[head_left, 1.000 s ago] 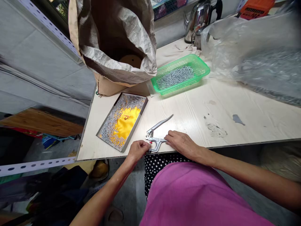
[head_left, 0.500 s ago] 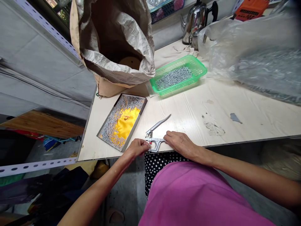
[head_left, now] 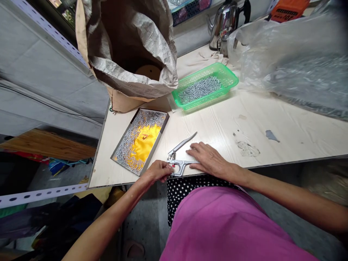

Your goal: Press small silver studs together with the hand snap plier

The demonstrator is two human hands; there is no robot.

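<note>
Silver hand pliers, of the snap-fastener kind, lie at the table's front edge with their two handles spread apart. A small spring and a red piece show at the jaw end. My left hand is closed in a pinch beside that jaw; whatever is between the fingertips is too small to make out. Over the lower handle, my right hand has its fingers apart, the thumb by the handle's end. Left of the pliers is a shallow tray with many small silvery metal pieces on a yellow lining.
Behind the tray stands a large open woven sack. A green basket holds more small metal pieces. Farther back is a metal kettle; a clear plastic bag covers the table's right rear. The table edge runs close to my body.
My right hand has opened, its fingers rising and spreading from the lower handle's end. My left hand keeps its pinch at the jaw, and the pliers stay in place.
</note>
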